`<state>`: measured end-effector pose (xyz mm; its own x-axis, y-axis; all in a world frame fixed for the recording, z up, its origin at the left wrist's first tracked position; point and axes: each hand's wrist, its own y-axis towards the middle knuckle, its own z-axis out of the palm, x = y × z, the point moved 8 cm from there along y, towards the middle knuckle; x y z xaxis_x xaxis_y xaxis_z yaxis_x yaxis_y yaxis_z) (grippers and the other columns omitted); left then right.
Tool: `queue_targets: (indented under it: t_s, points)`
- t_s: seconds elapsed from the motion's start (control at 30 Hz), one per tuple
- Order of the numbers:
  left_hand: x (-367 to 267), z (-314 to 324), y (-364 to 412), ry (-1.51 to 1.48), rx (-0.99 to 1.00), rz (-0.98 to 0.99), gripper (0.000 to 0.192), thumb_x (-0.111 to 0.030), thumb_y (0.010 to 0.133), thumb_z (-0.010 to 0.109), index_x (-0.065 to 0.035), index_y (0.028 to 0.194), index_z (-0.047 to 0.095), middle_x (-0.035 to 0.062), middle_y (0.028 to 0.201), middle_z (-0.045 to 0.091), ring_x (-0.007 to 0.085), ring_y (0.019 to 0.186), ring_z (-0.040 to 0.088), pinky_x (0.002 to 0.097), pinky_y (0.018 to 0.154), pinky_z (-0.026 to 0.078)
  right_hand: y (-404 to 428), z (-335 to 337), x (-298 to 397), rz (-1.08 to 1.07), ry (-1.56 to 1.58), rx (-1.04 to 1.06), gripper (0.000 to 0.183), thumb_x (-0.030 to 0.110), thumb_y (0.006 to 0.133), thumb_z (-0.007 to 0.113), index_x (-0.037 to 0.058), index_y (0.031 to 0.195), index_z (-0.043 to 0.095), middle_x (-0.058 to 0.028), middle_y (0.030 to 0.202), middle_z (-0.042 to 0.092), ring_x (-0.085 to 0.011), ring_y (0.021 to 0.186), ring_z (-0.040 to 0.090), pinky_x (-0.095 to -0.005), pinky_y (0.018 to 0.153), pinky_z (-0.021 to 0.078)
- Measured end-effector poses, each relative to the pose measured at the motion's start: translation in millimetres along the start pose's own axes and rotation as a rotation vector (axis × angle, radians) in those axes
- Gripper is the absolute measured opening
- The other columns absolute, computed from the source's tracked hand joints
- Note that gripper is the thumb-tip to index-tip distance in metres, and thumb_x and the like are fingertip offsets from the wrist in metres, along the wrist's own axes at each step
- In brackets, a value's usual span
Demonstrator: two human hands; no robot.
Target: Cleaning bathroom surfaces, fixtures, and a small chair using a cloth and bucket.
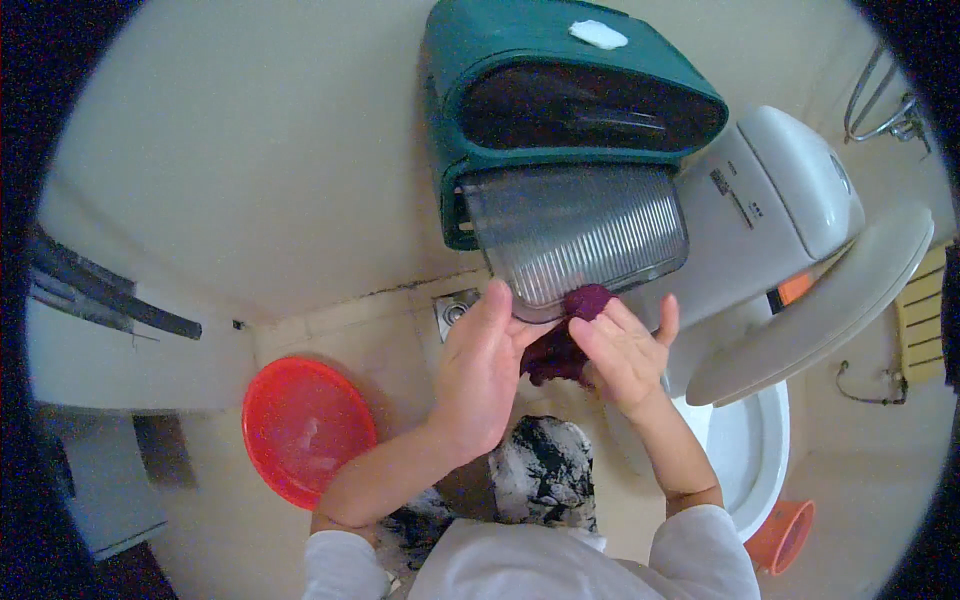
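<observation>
A clear ribbed plastic panel (592, 232) hangs down from the lower front of a green wall-mounted box (450, 97). My left hand (484, 367) grips the panel's lower left corner, thumb on the near side. A dark purple cloth (559, 352) is in my right hand (619, 349), pressed against the panel's lower edge, with part of the cloth hanging below. The upper front of the box has a dark see-through window, and a white piece (598, 34) lies on its top.
To the right stands a white toilet (742, 442) with its lid raised, close to my right arm. A red basin (307, 427) is on the floor at left. A floor drain (453, 309) lies below the box. An orange bin (784, 536) stands beside the toilet.
</observation>
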<state>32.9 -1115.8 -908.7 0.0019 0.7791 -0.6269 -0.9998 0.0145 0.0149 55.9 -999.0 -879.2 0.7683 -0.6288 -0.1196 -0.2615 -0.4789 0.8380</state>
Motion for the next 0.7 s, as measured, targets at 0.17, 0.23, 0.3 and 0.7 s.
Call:
queue_targets:
  t_s: [0.17, 0.23, 0.3, 0.7]
  points:
    - [6.6, -18.4, -4.1, -0.027, -0.077, -0.009, 0.038, -0.035, 0.093, 0.041, -0.0042, 0.112, 0.05, 0.0069, 0.111, 0.057, 0.0182, 0.101, 0.053, 0.0322, 0.093, 0.038, 15.1, 6.0, 23.7, -0.142, 0.096, -0.009, 0.019, 0.016, 0.078, 0.058, 0.0141, 0.096, 0.065, 0.0003, 0.088, 0.065, -0.0139, 0.084, 0.063, -0.0438, 0.102, 0.0233]
    - [11.8, -29.0, -7.9, -0.062, -0.115, -0.059, 0.038, -0.035, 0.093, 0.041, -0.0045, 0.113, 0.05, 0.0068, 0.112, 0.057, 0.018, 0.102, 0.053, 0.0318, 0.093, 0.038, 12.8, 9.8, 29.4, -0.178, 0.115, -0.019, 0.019, 0.017, 0.078, 0.058, 0.0144, 0.096, 0.065, 0.0005, 0.09, 0.065, -0.014, 0.084, 0.062, -0.0426, 0.102, 0.0235]
    - [12.4, -24.9, -6.4, -0.03, -0.029, -0.063, 0.04, -0.036, 0.093, 0.039, -0.0048, 0.117, 0.047, 0.0081, 0.115, 0.055, 0.0192, 0.107, 0.051, 0.0329, 0.096, 0.036, 2.7, 9.2, 24.9, -0.184, 0.089, -0.024, 0.019, 0.017, 0.077, 0.059, 0.0145, 0.095, 0.065, 0.0006, 0.089, 0.064, -0.0138, 0.084, 0.062, -0.0415, 0.102, 0.0246]
    - [25.8, -17.2, 3.9, -0.084, 0.054, -0.139, 0.042, -0.024, 0.094, 0.04, -0.0005, 0.128, 0.034, 0.014, 0.127, 0.043, 0.0259, 0.118, 0.044, 0.042, 0.104, 0.029, -12.3, -25.8, -31.0, 0.329, 0.308, -0.286, 0.034, -0.013, 0.067, 0.045, 0.0, 0.097, 0.056, -0.0211, 0.097, 0.061, -0.0377, 0.093, 0.059, -0.0476, 0.087, 0.0428]
